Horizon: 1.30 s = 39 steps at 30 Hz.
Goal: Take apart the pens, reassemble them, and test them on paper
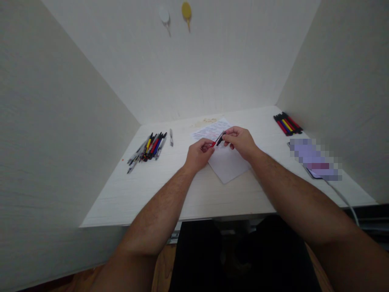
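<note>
A pen with a red part and a clear and black part (218, 139) is held above the papers at the middle of the desk. My left hand (199, 154) pinches its red end. At the other end, the fingers of my right hand (238, 140) are closed on the black part; whether this is a separate cap or part of the pen is too small to tell. Under my hands lie a blank white sheet (227, 166) and, behind it, a sheet covered with scribbles (209, 130).
Left on the desk (121, 202) is a pile of mixed pens (150, 148), with one clear pen (171, 138) beside it. A row of coloured pens (287, 123) lies back right, near a blurred phone (313, 158) with a white cable (342, 197). Walls enclose three sides.
</note>
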Each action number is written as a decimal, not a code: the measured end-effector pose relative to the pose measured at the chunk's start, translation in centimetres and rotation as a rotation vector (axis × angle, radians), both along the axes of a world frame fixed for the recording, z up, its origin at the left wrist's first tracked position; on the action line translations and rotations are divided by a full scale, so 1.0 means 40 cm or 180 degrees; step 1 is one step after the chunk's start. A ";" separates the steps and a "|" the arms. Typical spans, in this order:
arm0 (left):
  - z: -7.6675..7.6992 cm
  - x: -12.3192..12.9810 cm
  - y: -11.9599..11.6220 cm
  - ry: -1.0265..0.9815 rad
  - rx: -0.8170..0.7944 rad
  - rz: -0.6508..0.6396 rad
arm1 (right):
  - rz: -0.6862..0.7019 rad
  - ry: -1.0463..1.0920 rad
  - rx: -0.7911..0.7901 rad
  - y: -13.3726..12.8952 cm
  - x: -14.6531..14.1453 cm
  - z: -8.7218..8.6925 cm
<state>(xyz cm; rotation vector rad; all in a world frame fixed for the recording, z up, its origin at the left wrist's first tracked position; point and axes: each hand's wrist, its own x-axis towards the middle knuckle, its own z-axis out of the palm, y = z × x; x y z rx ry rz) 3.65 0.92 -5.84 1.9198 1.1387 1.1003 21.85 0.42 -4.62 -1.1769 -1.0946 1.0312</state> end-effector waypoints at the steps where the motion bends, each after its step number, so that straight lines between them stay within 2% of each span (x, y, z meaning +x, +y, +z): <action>1: 0.000 -0.001 0.000 0.0011 0.0016 0.0012 | -0.0143 0.0030 0.0007 0.002 0.003 0.003; 5: -0.006 -0.004 0.005 0.0078 0.0107 0.0022 | -0.0745 0.0376 0.0097 0.011 0.021 0.017; 9: -0.012 -0.005 0.010 0.0203 0.0201 0.0001 | -0.0910 0.0574 0.0176 0.015 0.034 0.027; 28: -0.016 -0.003 0.009 0.0226 0.0355 0.0057 | -0.0590 0.0620 0.0202 0.010 0.021 0.018; 35: -0.015 -0.002 0.010 0.0248 0.0394 0.0016 | -0.0141 0.0371 0.0202 -0.002 -0.006 0.004; 39: -0.017 -0.002 0.011 0.0275 0.0400 0.0016 | -0.0125 0.0290 0.0238 -0.002 -0.007 -0.002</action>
